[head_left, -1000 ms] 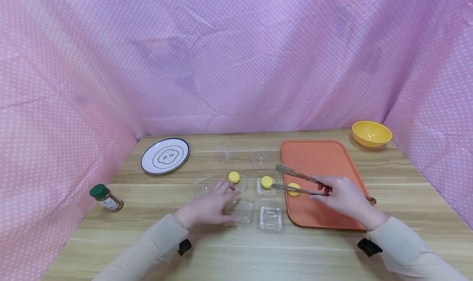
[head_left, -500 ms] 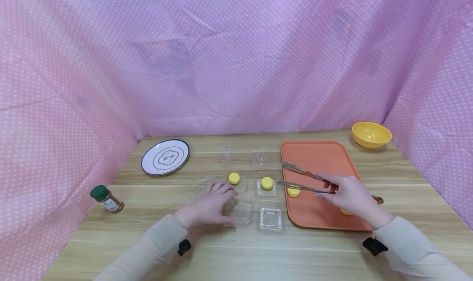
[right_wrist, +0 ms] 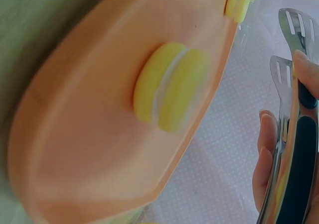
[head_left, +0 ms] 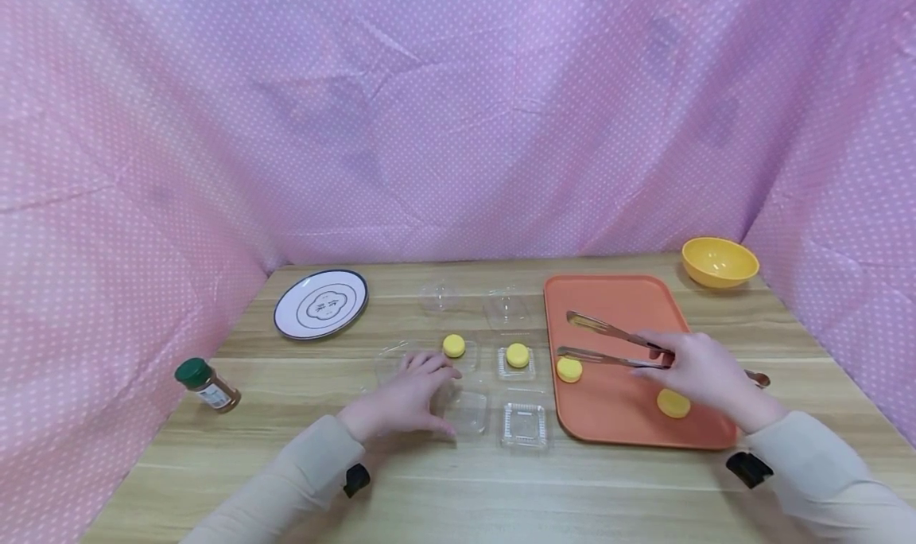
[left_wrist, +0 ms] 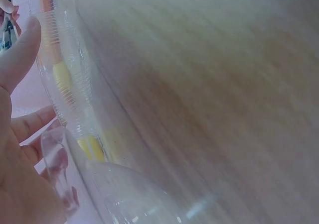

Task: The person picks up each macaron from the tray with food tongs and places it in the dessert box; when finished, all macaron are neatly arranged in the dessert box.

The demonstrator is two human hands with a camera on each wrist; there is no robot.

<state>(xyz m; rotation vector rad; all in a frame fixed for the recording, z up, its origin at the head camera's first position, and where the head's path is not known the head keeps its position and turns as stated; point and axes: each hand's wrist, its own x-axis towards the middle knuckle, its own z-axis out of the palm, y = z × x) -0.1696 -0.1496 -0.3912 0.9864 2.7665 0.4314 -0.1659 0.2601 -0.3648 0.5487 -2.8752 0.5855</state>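
My right hand [head_left: 704, 373] grips metal serving tongs [head_left: 608, 359] above the orange tray [head_left: 615, 297]; the tongs' slotted tips [right_wrist: 296, 25] are apart, with nothing between them. Two yellow macarons lie on the tray: one macaron [head_left: 568, 370] by its left edge, another macaron [head_left: 673, 403] under my right hand. My left hand [head_left: 401, 397] rests beside a clear plastic box [head_left: 468, 413], its thumb and fingers spread and relaxed. One macaron [head_left: 454, 346] sits in the clear box beyond my left fingers; another macaron [head_left: 518, 355] sits in a ridged clear box [head_left: 506, 369].
An open clear box [head_left: 525, 425] lies in front, left of the tray. Clear lids [head_left: 506, 308] stand behind the boxes. A white plate [head_left: 320, 304] is at the back left, a green-capped spice jar [head_left: 207, 385] at the left, and a yellow bowl [head_left: 719, 262] at the back right.
My right hand has moved right with the tongs, away from the boxed macaron, uncovering the macaron at the tray's right side. The left hand has barely moved.
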